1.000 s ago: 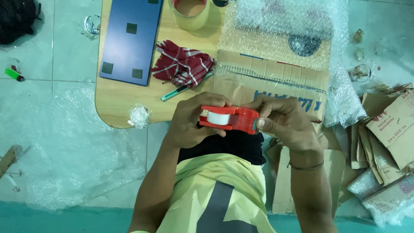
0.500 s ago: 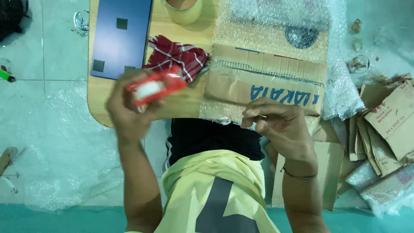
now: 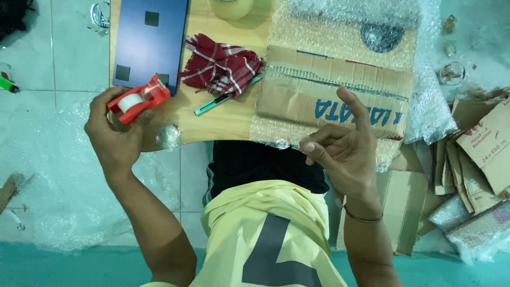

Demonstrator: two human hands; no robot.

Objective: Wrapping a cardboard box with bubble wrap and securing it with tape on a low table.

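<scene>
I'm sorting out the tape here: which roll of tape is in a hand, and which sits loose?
The white roll in the red plastic dispenser is held by the left hand. The bigger yellowish roll stands untouched at the wooden table's far edge.

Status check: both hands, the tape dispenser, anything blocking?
Left hand grips red tape dispenser at table edge. Right hand empty, over cardboard piece. Checked cloth and pen between.
</scene>
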